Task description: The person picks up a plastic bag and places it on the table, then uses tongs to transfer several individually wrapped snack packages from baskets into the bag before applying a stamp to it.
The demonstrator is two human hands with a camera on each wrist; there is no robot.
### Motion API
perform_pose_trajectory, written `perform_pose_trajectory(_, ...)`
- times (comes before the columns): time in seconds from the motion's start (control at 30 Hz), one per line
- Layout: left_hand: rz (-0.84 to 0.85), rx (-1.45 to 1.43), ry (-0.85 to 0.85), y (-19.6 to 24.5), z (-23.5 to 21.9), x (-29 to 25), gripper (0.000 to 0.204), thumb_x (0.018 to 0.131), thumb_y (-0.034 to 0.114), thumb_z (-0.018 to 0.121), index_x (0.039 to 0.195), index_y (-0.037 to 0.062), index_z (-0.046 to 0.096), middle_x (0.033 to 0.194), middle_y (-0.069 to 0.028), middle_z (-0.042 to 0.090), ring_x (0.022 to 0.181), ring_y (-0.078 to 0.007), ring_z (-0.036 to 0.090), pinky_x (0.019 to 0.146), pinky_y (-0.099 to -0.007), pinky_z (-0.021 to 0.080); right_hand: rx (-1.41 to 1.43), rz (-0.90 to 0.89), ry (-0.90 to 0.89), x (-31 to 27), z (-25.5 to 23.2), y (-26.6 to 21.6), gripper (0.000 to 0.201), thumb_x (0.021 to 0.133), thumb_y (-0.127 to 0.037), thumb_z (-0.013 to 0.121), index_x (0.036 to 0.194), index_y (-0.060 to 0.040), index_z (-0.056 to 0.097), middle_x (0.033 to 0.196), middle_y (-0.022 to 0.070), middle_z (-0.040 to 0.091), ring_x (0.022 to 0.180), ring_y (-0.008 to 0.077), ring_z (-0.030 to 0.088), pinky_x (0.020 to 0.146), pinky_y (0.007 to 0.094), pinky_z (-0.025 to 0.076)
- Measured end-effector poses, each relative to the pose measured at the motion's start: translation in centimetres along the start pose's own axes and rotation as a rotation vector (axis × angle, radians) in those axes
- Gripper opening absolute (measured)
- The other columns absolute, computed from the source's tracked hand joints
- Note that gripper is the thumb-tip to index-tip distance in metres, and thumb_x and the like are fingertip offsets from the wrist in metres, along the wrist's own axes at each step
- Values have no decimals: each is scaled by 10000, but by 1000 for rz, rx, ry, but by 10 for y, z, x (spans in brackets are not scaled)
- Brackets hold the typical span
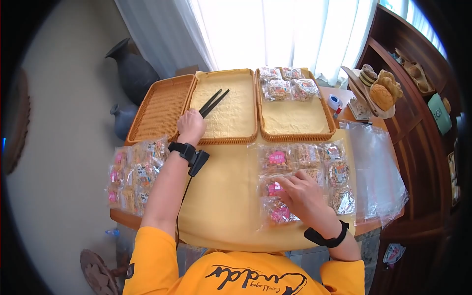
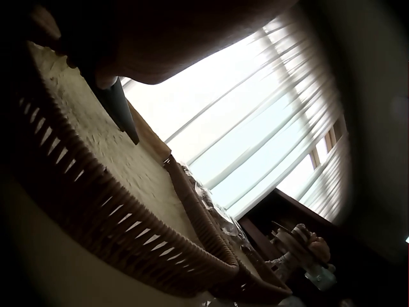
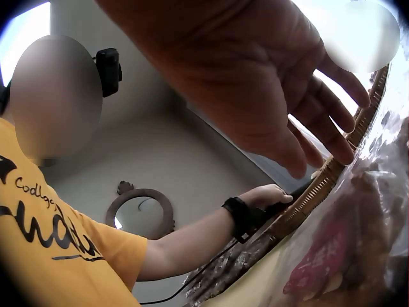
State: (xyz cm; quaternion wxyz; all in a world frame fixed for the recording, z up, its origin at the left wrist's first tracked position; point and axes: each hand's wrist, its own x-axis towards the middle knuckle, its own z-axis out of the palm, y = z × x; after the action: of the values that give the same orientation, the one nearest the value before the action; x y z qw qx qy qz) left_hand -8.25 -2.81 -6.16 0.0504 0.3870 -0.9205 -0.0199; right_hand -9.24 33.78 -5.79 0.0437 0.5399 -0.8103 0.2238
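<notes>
My left hand grips a pair of black tongs by the near end. Their two tips lie apart over the middle wicker basket, which is lined with cream paper. In the left wrist view a tong arm slants down toward that lining. My right hand hovers over clear-wrapped snack packets, some with pink labels, on the right half of the table. The right wrist view shows that hand's fingers loosely spread, holding nothing, near the clear plastic.
An unlined wicker basket stands at the left. The right basket holds several wrapped packets at its back. More packets lie at the table's left. Clear plastic bags, a tape roll and bread are at the right.
</notes>
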Motion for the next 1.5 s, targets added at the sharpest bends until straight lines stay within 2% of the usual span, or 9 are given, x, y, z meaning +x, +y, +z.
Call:
perform_pose_trajectory(0.13,4,-204,124,-2,-13,-12,282,905,203,582,1067,-28,589,977,-214,679,837,-325,672,775,-415,528,46,-66,-35,14,18,-5,252,810,-170,684,1041,-97,615,771,81,678,828,281,649,680,404,497)
perform_pose_trajectory(0.23,39,-928,-195,4,-35,-51,256,938,210,549,1008,-35,528,799,-111,648,542,-158,581,513,-297,485,111,-86,-225,25,22,-11,152,869,-234,639,938,-100,616,645,98,642,689,325,661,592,433,491)
perform_pose_trajectory(0.3,114,-1072,-334,4,-44,-85,258,955,220,532,1061,-15,515,752,-43,603,524,-84,536,450,-243,437,61,-133,-318,31,22,-16,205,895,-289,607,834,-93,607,604,120,621,604,348,649,534,454,478)
perform_pose_trajectory(0.47,143,-1025,-585,-21,-60,-163,247,960,216,568,1114,23,568,703,7,561,518,-41,473,459,-210,371,-8,-70,-215,31,34,-11,243,890,-310,632,785,-92,600,590,129,601,593,321,634,530,436,466)
perform_pose_trajectory(0.7,137,-615,-639,-74,-87,-210,258,896,181,605,1075,-4,601,791,-137,646,694,-233,652,650,-337,491,162,12,8,18,43,0,172,868,-237,666,776,-96,634,620,108,605,589,301,623,529,401,476)
perform_pose_trajectory(0.87,123,-521,-649,-89,-85,-214,273,878,179,622,1087,3,603,868,-201,661,833,-359,643,723,-389,491,312,51,89,18,36,0,178,868,-229,665,758,-95,627,636,103,616,595,310,621,537,398,475)
perform_pose_trajectory(1.07,302,-529,-779,-71,-81,-196,321,888,212,639,1129,3,601,868,-205,653,811,-345,649,713,-384,494,383,65,134,18,38,2,172,852,-205,688,749,-86,618,616,100,590,585,300,605,524,387,461)
perform_pose_trajectory(1.13,344,-548,-853,-63,-76,-186,321,935,202,617,1172,-11,584,800,-42,621,644,-99,589,626,-263,491,394,70,130,17,38,3,185,847,-200,695,733,-83,608,603,98,578,574,295,598,517,386,456)
perform_pose_trajectory(1.5,235,-672,-1070,-17,-46,-160,289,936,227,626,1103,-9,613,769,-25,623,641,-77,573,602,-252,477,400,45,159,16,40,5,240,835,-189,719,680,-83,569,548,87,532,521,264,573,470,373,430)
